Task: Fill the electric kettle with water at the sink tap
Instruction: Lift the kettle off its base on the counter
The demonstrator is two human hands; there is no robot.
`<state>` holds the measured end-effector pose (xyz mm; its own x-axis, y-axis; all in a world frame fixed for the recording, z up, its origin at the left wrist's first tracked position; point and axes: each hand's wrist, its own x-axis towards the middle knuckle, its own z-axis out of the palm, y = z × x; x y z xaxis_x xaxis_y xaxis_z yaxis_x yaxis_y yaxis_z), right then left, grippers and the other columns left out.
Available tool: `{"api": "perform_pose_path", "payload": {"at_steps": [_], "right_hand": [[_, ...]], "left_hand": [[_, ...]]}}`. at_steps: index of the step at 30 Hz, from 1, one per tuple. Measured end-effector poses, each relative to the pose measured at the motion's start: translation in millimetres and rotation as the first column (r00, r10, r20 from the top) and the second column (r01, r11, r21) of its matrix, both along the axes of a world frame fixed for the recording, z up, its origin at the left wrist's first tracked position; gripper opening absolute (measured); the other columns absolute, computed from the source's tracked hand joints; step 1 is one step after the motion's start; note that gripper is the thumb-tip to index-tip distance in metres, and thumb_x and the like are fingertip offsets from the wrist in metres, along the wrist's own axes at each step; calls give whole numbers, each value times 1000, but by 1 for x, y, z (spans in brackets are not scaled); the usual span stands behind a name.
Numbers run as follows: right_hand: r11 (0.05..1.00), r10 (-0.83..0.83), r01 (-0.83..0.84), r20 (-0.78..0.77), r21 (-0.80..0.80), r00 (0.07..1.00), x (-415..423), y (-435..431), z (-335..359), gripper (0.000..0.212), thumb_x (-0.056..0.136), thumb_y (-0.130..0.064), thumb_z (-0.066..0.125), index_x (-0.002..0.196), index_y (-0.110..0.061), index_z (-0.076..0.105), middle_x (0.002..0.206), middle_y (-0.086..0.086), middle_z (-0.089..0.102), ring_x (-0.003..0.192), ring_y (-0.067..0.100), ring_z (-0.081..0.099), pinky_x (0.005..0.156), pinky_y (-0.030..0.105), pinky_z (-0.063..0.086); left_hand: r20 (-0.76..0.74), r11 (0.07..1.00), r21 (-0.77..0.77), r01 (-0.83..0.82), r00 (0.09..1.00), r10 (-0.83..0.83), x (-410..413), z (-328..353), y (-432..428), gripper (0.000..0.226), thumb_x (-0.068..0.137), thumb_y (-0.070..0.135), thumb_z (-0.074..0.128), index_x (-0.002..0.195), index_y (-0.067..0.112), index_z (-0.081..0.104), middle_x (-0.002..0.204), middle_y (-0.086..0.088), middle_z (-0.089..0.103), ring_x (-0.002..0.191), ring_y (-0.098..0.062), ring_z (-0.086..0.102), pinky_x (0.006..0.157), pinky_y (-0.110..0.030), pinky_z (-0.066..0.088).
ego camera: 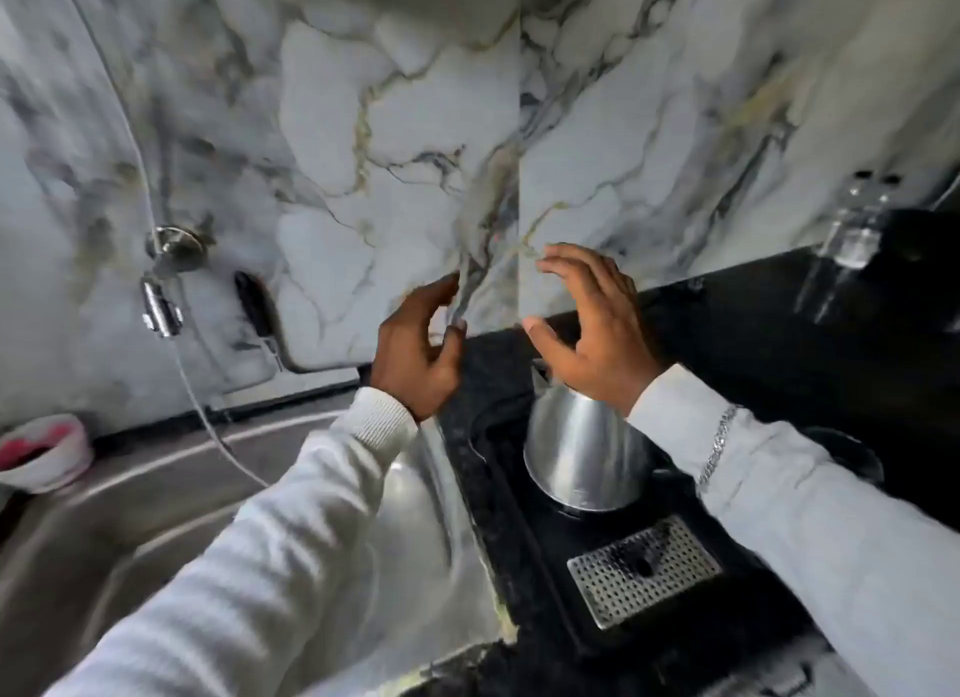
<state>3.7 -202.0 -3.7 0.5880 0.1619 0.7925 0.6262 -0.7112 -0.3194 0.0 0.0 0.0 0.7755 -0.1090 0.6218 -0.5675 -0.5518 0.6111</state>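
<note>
Black counter [753, 333], kettle [582, 452], empty hands

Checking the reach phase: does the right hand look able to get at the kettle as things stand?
Probably yes. The right hand hovers open right above the steel kettle on the dark counter, with nothing between them. The left hand is off to the side, over the counter edge.

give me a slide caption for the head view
Both open hands, left hand and right hand, reach toward the steel electric kettle on the black counter beside the sink.
</note>
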Motion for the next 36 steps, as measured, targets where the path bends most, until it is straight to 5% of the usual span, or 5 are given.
{"api": "perform_pose_path", "payload": {"at_steps": [8, 15, 19, 29, 36], "right_hand": [[918, -32, 174, -372, 356, 928, -9, -125, -82, 37, 88, -35, 63, 114, -8, 60, 108, 8, 68, 104, 25, 65, 91, 36, 49], [725, 625, 64, -694, 686, 357, 10, -160, -117, 115, 76, -87, 34, 91, 26, 55, 55, 13, 64, 55, 30, 61, 65, 36, 52], [627, 748, 2, -603, 779, 278, 8, -153, -124, 111, 73, -88, 35, 55, 21, 46, 41, 14, 54, 42, 29, 53, 53, 33, 46], [584, 639, 133, -554, 801, 533, -5, -129, -106, 83, 80, -75, 41, 34, -7, 40, 28, 8, 37, 27, 23, 32, 38, 33, 23], [560, 638, 32, -456, 828, 621, -10, -93, -73, 77, 81, -73, 50, 36, -11, 42, 30, 8, 36, 28, 24, 32, 39, 29, 28]], "left_hand": [[-409, 955, -284, -80, 912, -45, 3, -86, -75, 56, 83, 30, 50, 135, 7, 45, 120, -9, 63, 109, -17, 58, 108, -48, 42], [-496, 849, -513, -126, 851, -174, 2, -102, -103, 35, 92, 27, 44, 122, 17, 60, 128, -10, 63, 123, -23, 54, 111, -54, 36], [-520, 782, -593, -190, 833, -192, -3, -104, -110, 41, 94, 25, 44, 126, 2, 55, 133, -23, 57, 128, -33, 50, 112, -57, 35], [-453, 595, -772, -224, 851, -267, -13, -95, -114, 26, 88, 34, 49, 96, 20, 69, 111, -9, 65, 112, -22, 59, 109, -48, 39], [-348, 868, -465, -173, 938, 0, -27, -46, -75, 49, 87, 34, 50, 133, 18, 49, 127, 5, 62, 123, -7, 53, 110, -29, 39]]}}
